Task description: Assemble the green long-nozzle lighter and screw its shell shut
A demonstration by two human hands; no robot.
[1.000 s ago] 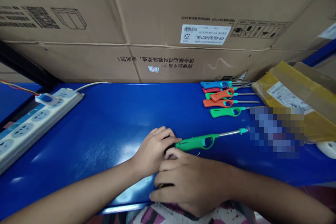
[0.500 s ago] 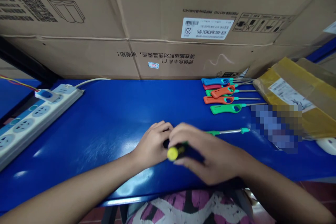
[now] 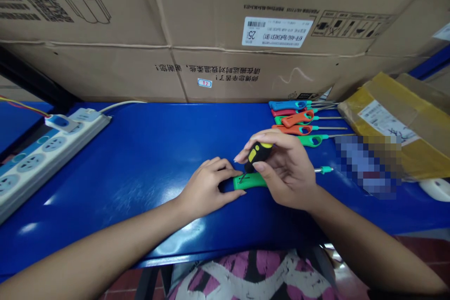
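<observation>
At table edge, 6 o'clock: patterned cloth (image 3: 246, 281) showing below the blue table (image 3: 140, 159); forearms reaching up from both lower corners.
Left hand (image 3: 207, 190): fingers curled down, pressing the butt end of the green lighter (image 3: 250, 181) flat on the table; thumb alongside, not a full wrap.
Right hand (image 3: 284, 171): closed round a black-and-yellow screwdriver (image 3: 256, 153), tip angled down onto the lighter's handle.
Lighter place: centre of table, lying flat, nozzle tip (image 3: 326, 169) pointing to 3 o'clock.
Step in hand: by the look of it, driving or loosening a screw in the handle, tip just seated.
Next move calls for: steady downward press, tip kept in the slot, left hand holding the body from rolling.
At 1 o'clock: pile of lighters (image 3: 298, 122), mixed colours, well apart from the hands.
At 9 o'clock: power strip (image 3: 42, 150).
At 3 o'clock: taped parcel (image 3: 397, 122).
At 12 o'clock: cardboard boxes (image 3: 211, 33) behind.
Hidden: screw head too small to tell; lighter's trigger covered by right hand; patch at 3 o'clock blurred out.
</observation>
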